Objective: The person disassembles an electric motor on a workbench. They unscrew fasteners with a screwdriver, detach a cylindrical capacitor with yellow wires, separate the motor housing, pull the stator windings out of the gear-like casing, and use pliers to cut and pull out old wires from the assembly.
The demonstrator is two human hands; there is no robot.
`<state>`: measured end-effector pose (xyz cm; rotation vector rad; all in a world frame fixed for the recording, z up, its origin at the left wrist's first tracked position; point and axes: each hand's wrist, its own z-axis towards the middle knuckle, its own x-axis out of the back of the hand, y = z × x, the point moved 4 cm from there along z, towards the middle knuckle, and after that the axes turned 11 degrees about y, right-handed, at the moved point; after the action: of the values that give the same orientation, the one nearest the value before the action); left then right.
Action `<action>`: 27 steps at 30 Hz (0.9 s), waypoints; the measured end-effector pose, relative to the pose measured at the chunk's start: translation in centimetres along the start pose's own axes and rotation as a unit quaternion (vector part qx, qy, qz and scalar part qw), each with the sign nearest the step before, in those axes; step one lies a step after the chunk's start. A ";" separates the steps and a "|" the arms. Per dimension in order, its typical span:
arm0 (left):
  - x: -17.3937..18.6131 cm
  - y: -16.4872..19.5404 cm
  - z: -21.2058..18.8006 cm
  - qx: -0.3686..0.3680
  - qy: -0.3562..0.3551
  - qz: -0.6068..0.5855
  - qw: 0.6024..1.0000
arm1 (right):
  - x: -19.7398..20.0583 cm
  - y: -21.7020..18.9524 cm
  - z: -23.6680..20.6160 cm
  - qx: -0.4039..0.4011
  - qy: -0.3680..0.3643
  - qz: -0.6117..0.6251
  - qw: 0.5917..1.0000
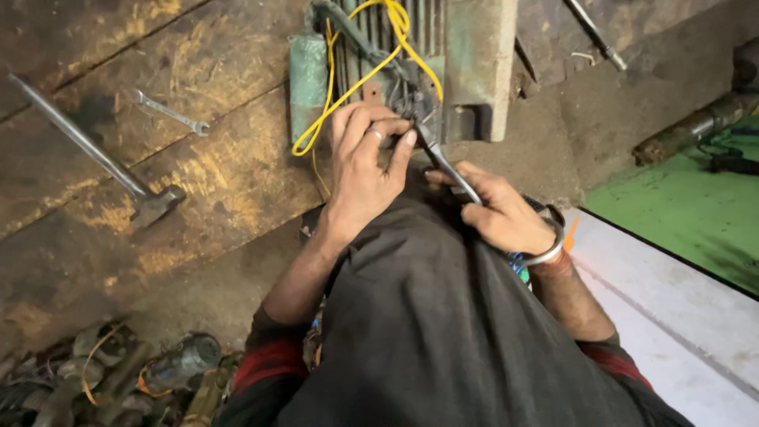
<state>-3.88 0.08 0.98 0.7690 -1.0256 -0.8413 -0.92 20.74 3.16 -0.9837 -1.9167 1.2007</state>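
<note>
At nine o'clock a long-handled hammer (pixel 95 150) lies flat on the stained wooden boards (pixel 213 174), head toward the centre; just past it, at about ten o'clock, a small spanner (pixel 170 111) lies apart from it. At seven o'clock a heap of metal scrap (pixel 118 379) sits on the boards. At twelve o'clock stands a green motor (pixel 466 63) with yellow wires (pixel 356 83) looping out of its open end. The left hand (pixel 364 170), just above centre, has its fingers curled onto the wiring at the motor's opening, a ring on one finger; whether it pinches a wire cannot be told. The right hand (pixel 498 213), at about two o'clock from centre, is closed around the handle of a slim metal tool (pixel 443 162), whose tip reaches into the wiring beside the left fingertips. A metal bangle (pixel 547 251) circles the right wrist. At three o'clock lies a green mat (pixel 688 213), with a rusty pipe (pixel 688 126) above it.
</note>
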 end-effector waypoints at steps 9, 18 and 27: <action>0.5 0.1 0.3 -0.013 0.021 -0.038 0.999 | -1.3 -1.2 -0.2 0.070 0.104 -0.136 0.983; 0.3 -0.4 0.2 0.014 0.007 -0.047 0.999 | -2.1 2.0 0.3 -0.164 0.141 0.184 0.959; 0.2 -0.2 0.3 -0.002 0.009 -0.030 1.000 | -0.8 0.8 1.8 -0.063 0.162 -0.072 0.982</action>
<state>-4.17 -0.19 1.00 0.8055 -0.9876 -0.8860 -1.84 19.55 1.66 -1.0173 -1.7839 0.7899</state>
